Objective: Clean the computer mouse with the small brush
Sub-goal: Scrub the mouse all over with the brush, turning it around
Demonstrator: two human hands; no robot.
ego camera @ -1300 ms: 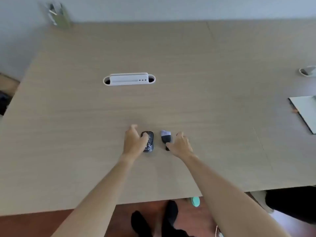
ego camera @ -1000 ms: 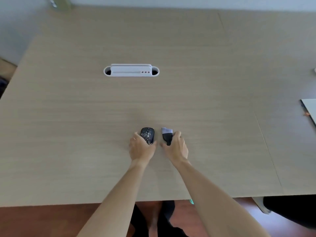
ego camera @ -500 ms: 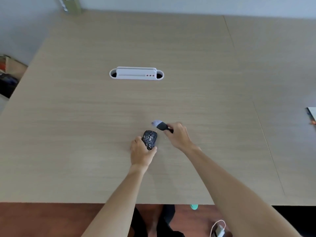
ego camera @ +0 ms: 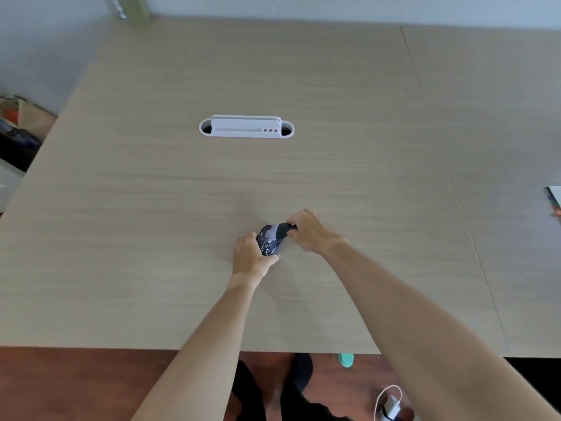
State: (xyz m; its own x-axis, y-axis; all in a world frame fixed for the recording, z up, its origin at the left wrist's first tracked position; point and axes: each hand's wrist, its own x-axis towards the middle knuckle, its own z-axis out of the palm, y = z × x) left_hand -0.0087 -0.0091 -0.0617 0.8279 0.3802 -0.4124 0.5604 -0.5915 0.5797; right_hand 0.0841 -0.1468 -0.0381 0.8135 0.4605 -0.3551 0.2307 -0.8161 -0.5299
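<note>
Just below frame centre, the mouse (ego camera: 268, 245) is clasped by the left hand (ego camera: 251, 257); the brush (ego camera: 280, 231), pinched in the right hand (ego camera: 308, 230), is laid across its upper end.

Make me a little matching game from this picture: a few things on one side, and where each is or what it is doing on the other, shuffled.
Things:
1. mouse
2. brush
3. white cable tray
4. charger

States:
A. on the floor, under the near table edge
B. set into the table, far from the hands
C. held in the right hand, bristles on the mouse
D. speckled with pale crumbs, gripped by the left hand

Pairs: 1-D, 2-C, 3-B, 4-A
</note>
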